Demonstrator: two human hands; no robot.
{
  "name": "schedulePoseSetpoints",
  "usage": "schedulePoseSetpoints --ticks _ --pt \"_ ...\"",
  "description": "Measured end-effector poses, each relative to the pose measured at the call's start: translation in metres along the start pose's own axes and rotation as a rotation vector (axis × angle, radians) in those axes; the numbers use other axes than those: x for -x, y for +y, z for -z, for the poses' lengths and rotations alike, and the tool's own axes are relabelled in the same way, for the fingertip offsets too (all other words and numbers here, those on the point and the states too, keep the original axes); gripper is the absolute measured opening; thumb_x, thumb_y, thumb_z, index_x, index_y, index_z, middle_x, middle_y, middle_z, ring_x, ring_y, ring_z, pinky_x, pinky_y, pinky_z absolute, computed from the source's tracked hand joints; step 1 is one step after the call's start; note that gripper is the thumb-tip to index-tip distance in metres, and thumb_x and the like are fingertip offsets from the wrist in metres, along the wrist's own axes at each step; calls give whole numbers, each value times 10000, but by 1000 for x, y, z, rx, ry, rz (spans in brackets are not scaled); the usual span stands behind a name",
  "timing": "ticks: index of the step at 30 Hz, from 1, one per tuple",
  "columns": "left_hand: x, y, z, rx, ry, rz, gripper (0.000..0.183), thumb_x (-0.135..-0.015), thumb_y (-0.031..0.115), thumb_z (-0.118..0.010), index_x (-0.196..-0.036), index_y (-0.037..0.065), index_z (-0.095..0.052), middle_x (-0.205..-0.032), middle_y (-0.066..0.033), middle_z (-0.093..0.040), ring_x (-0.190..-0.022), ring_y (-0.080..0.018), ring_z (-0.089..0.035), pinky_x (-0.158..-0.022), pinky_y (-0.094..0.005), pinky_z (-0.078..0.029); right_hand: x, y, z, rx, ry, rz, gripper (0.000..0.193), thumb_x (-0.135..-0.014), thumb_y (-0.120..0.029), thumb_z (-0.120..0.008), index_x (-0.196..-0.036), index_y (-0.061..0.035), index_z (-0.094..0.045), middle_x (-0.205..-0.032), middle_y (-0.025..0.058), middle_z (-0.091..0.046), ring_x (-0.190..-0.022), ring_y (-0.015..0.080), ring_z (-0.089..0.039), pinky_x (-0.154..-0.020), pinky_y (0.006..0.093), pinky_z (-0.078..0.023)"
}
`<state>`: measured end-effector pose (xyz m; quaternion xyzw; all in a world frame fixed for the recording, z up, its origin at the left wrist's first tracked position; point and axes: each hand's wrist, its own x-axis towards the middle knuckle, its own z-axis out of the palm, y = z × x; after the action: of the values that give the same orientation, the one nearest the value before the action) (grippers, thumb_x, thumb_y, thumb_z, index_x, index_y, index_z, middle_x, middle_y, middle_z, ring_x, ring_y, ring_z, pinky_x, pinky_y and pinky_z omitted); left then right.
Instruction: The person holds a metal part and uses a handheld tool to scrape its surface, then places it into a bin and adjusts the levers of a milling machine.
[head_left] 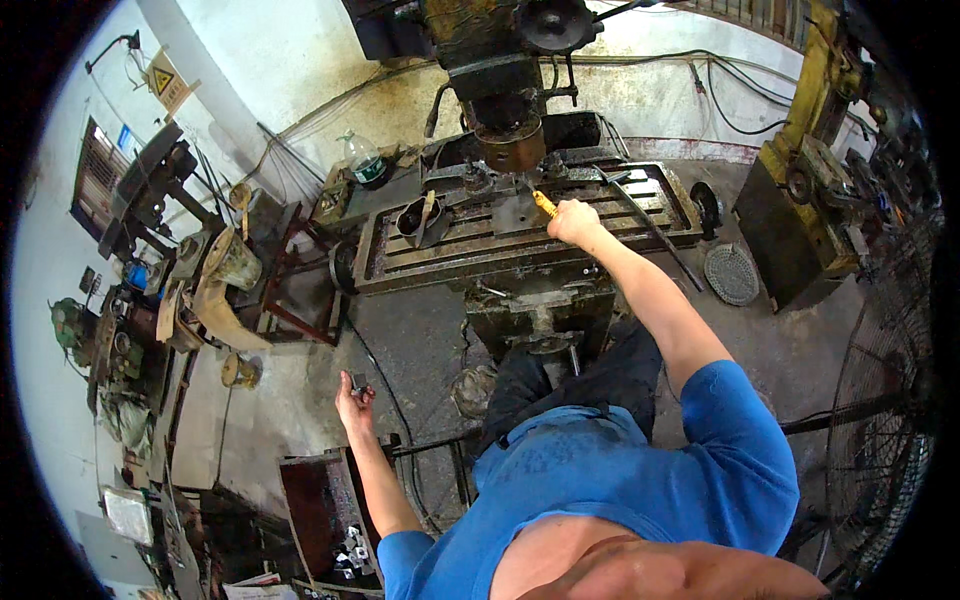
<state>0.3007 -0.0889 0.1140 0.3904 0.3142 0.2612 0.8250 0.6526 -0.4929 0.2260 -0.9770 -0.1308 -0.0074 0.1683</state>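
My right hand (575, 222) is closed around a tool with a yellow handle (544, 204), stretched out over the slotted machine table (460, 245). The tool's far end points toward the workholding area under the machine's spindle head (512, 145); its exact kind is too small to make out. Off to the left and lower, my left hand (354, 405) grips a small dark metal block (359, 382) between its fingers, held away from the table. A pot (410, 220) with a brush-like handle (427, 210) sticking out stands on the table's left part.
A long bar (650, 225) lies slanting across the table's right side. Below my left arm, a metal bin (315, 500) holds several small shiny parts (352, 550). A large fan (880, 400) stands at the right. A plastic bottle (365, 160) sits behind the table's left end.
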Motion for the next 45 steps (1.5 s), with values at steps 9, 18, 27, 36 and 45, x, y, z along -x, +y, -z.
schedulePoseSetpoints --ticks 9,18,27,36,45 --pt "9 -40 -6 21 100 19 258 -835 220 -568 -1020 48 -517 -826 -67 -564 -670 -184 -539 -511 -299 -431 111 -36 9 -2 -445 363 326 -561 -247 -564 -738 20 -626 -735 224 -606 -731 354 -608 -660 395 -499" --pt "12 -79 -52 -2 -77 40 267 -799 217 -600 -971 39 -498 -558 -27 -447 -462 -151 -473 -469 -305 -418 190 -121 -39 5 -546 639 300 -489 -209 -564 -691 3 -628 -722 232 -594 -729 373 -590 -684 404 -484" --pt "47 -32 -65 -1768 -382 -768 455 -691 231 -613 -1109 120 -475 -838 -140 -600 -762 -345 -577 -639 -429 -457 183 -132 -39 32 -611 650 332 -500 -222 -579 -727 16 -631 -746 240 -595 -752 370 -595 -683 396 -489" --pt "36 -41 -89 -704 -83 -228 245 -745 144 -665 -852 15 -486 -627 -45 -531 -436 -90 -453 -368 -237 -340 159 -74 6 53 -506 530 336 -502 -249 -564 -721 -3 -633 -704 226 -593 -709 361 -591 -650 402 -482" --pt "13 -49 -203 -707 -371 -147 242 -751 183 -669 -685 33 -492 -554 -23 -498 -364 -95 -435 -338 -242 -320 42 18 32 -120 -183 -115 335 -645 -249 -546 -848 10 -605 -792 193 -631 -745 312 -628 -723 368 -495"
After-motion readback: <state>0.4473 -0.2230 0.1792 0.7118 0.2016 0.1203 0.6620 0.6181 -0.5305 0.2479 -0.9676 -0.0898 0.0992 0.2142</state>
